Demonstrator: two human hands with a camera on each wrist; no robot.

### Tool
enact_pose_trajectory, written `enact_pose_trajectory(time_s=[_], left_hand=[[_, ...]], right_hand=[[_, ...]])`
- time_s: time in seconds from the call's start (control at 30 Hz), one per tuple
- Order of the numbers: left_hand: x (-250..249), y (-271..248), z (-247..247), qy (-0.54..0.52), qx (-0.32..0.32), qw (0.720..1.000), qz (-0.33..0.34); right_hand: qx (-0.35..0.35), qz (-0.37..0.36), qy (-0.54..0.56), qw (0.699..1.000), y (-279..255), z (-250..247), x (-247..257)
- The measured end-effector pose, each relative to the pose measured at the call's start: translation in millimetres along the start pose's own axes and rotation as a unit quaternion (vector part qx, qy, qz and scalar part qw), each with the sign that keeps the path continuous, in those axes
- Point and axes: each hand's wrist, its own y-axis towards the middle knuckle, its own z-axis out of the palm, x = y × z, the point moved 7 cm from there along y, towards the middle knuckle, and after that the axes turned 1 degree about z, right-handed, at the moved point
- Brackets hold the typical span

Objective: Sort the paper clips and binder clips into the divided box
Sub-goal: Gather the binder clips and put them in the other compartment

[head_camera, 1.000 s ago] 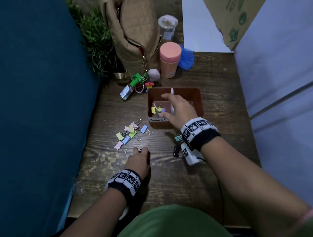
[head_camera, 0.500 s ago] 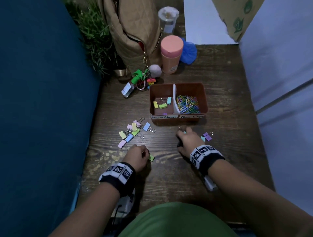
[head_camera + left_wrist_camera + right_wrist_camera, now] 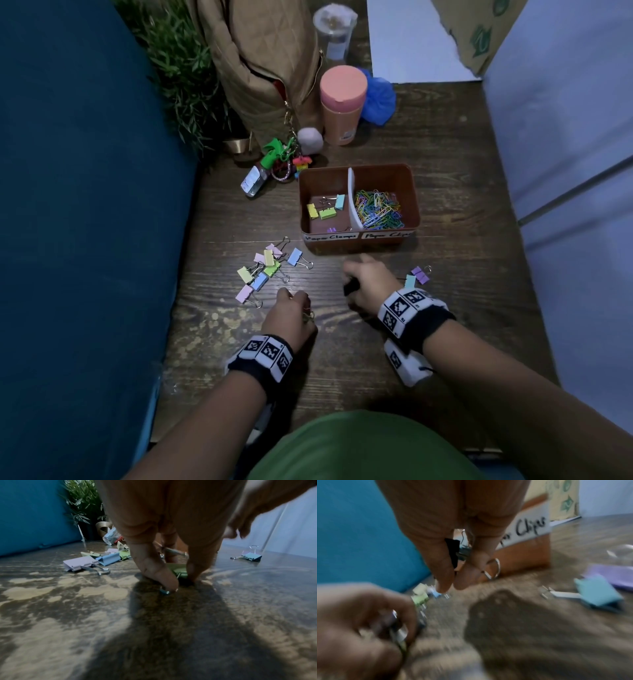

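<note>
Change: against the frame half a second back, I see my right hand lifted a little off the table with a black binder clip now showing in its grip; the green clip that lay exposed beside my left hand is now under that hand's fingers.
Right hand: fingers curled, thumb and forefinger pinching the black binder clip; a teal clip seems caught behind it, and a steel wire loop sticks out past the fingers. The wrist view is blurred, so I cannot tell more.
Left hand: fingertips pressed down and closed round a green binder clip that lies on the table, near and left of the box.
Divided box: brown, a white partition down the middle, two handwritten white labels on the near wall.
Left compartment: a few binder clips in yellow, green, light blue and purple, with bare floor showing.
Right compartment: a dense heap of coloured paper clips.
Loose pile: pastel binder clips in pink, yellow, green and blue with silver wire handles, left of the box's near corner, just beyond my left hand.
Second group: one purple and one teal binder clip, touching, just right of my right hand.
Far end: a pink-lidded bottle and a tan quilted bag, well apart from the clips.
</note>
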Motion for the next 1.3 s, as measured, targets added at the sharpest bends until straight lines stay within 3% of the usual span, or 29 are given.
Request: enact_pose_trajectory(time_s=[0.1,0.2,0.33,0.43,0.57,0.67,0.77,0.87,0.97,1.03,1.17,1.3], left_hand=[[-1.4,1.2,-0.9,-0.017,0.004,1.000,-0.004],[0.5,-0.3,-12.6,-0.068,-0.003,0.998,-0.016],[-11.8,0.7,-64.3,-0.128,-0.057,0.990,0.013],[-34.9,11.3,-116.3,-0.160,-0.118,0.978,0.058],[-75.2,43.1,-159.3,-0.158,-0.158,0.969,0.107],[-93.4,67.5,-157.0,-0.110,-0.134,0.976,0.130],[-86.7,75.8,-148.5,-0.070,-0.123,0.982,0.126],[-60.2,67.8,-149.0,-0.099,-0.172,0.974,0.107],[-15.1,55.7,-139.1,-0.099,-0.194,0.975,0.049],[18.6,47.1,-125.5,-0.068,-0.175,0.982,-0.007],[72.4,28.7,-86.6,-0.020,-0.075,0.989,-0.123],[86.3,21.1,-59.4,-0.050,-0.029,0.985,-0.164]], right_hand=[[-0.078,-0.064,0.056,0.993,3.7,-42.0,42.4],[-0.159,-0.075,0.091,0.980,26.7,-84.8,67.7],[-0.146,-0.041,0.086,0.985,47.5,-100.9,69.0],[-0.197,-0.040,0.109,0.974,32.6,-113.2,53.1],[-0.341,-0.029,0.164,0.925,-10.8,-123.8,-3.5],[-0.384,0.065,0.164,0.906,-39.2,-103.8,-63.5],[-0.331,0.124,0.117,0.928,-44.3,-76.6,-97.5],[-0.183,0.155,0.029,0.970,-31.6,-50.2,-104.4],[-0.086,0.166,-0.048,0.981,-20.2,-28.4,-104.7],[-0.077,0.158,-0.077,0.981,-15.4,-21.2,-101.7],[-0.065,0.130,-0.106,0.984,-12.5,-13.6,-90.1],[-0.019,0.094,-0.135,0.986,-12.9,-2.6,-75.8]])
